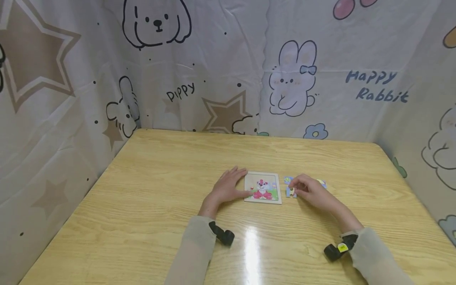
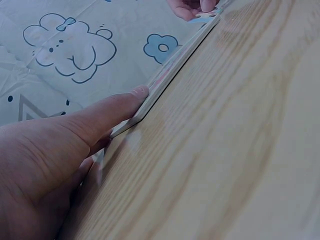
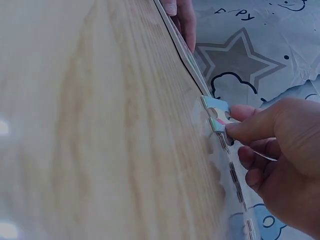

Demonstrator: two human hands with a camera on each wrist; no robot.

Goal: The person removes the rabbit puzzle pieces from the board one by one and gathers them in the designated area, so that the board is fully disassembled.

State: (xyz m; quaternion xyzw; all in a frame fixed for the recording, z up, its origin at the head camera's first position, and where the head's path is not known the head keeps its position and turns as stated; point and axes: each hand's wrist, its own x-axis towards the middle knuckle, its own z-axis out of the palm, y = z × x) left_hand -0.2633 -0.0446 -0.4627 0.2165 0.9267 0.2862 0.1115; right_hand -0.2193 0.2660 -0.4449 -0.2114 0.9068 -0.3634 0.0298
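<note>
I find left hand (image 1: 226, 189) fingers spread, apparently steadying the square pale-framed puzzle board (image 1: 261, 202); right hand (image 1: 314, 193) pinches a light-blue notched piece (image 3: 216, 103).

We count one puzzle board (image 1: 254, 180) and at least three separate puzzle pieces (image 1: 287, 180), the full number being partly hidden behind the right hand (image 1: 315, 192). With the left hand (image 1: 227, 186) that makes two hands, alongside two sleeves (image 1: 196, 245), two black wrist cameras (image 1: 225, 236) and one table (image 1: 142, 206).

The place is looking like a curtained booth. Cartoon-printed cloth (image 1: 221, 59) is enclosing a wood-grain table (image 1: 124, 221) on three sides.
</note>
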